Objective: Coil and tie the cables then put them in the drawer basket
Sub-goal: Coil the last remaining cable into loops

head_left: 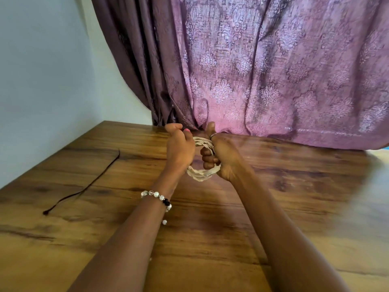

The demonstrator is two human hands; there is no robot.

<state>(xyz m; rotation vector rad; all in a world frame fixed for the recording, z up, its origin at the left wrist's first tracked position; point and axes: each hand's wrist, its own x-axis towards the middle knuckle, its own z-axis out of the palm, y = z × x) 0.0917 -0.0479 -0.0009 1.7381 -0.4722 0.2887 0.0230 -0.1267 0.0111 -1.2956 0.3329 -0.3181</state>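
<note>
Hands, left (180,151) and right (219,157), clench looped cream cable coil (203,173); woodgrain table (105,228).

A purple patterned curtain (273,66) is hanging behind the wooden table (210,239), its hem resting on it; a pale wall (42,70) is standing left.

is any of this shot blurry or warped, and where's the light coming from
Head view: motion blur smears the right side of the wooden table, while both hands, left and right, on the pale coiled cable stay fairly sharp; wide-angle bending curves the wall edge and purple curtain; light glows through the curtain.
</note>
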